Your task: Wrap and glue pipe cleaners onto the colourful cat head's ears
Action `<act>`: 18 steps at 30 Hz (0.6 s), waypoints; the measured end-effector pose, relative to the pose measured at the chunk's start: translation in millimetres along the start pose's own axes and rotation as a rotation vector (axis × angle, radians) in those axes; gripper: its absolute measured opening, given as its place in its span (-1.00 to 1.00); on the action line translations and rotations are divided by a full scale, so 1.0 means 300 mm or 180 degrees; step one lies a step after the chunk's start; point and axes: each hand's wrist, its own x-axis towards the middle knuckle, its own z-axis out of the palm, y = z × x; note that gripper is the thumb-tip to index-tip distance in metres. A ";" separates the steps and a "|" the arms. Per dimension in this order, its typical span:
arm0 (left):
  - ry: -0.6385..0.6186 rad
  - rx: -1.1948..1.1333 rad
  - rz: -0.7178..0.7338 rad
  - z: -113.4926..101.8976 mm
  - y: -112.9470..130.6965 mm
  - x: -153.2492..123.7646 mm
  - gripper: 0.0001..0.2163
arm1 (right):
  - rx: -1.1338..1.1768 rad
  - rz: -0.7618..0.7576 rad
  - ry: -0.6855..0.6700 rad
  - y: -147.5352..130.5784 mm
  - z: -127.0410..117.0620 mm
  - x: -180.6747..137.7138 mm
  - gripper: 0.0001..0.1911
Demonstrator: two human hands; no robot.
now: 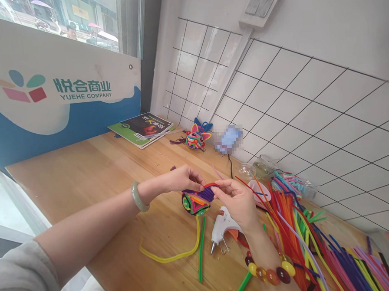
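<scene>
Head view: from where I stand, both hands meet over the wooden table (118, 180), sharing one small, colourful pipe-cleaner ornament (197, 205). It is held between them, just behind the glue gun (226, 224). The left hand (184, 179) has thumb and fingers pinched on its upper edge; the right hand (234, 199) pinches its purple end, where a red strip (211, 185) runs along the top. A yellow strip (169, 257) curves out below the ornament, though I can't tell whether it's attached. Beside that lies a short green strip (202, 253). The glue gun's nozzle points toward the table's near side, and the right forearm hides part of its body. Right of that arm spreads a heap of loose, many-coloured pipe cleaners (285, 219). Farther back, a cat-faced ornament (195, 140) sits between the magazine (141, 127) and a blurred-out object (229, 140) by the wall.
</scene>
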 end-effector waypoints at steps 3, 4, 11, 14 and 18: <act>0.0002 -0.0011 -0.0004 0.000 0.000 0.000 -0.76 | -0.0023 0.0021 -0.0005 -0.002 -0.001 0.000 -0.81; 0.0008 -0.0001 0.0000 0.000 0.000 0.000 -0.77 | -0.0027 0.0026 -0.0011 -0.003 -0.001 -0.001 -0.81; -0.0017 0.0022 0.0016 0.000 0.000 0.001 -0.79 | 0.0009 0.0026 -0.0030 0.001 -0.001 -0.001 -0.81; -0.0020 0.0033 0.0034 0.000 -0.002 0.002 -0.79 | 0.0029 0.0027 -0.0037 0.003 -0.001 0.000 -0.80; -0.0028 0.0031 0.0018 0.000 -0.004 0.003 -0.80 | 0.0034 0.0070 -0.0042 0.006 -0.001 0.000 -0.79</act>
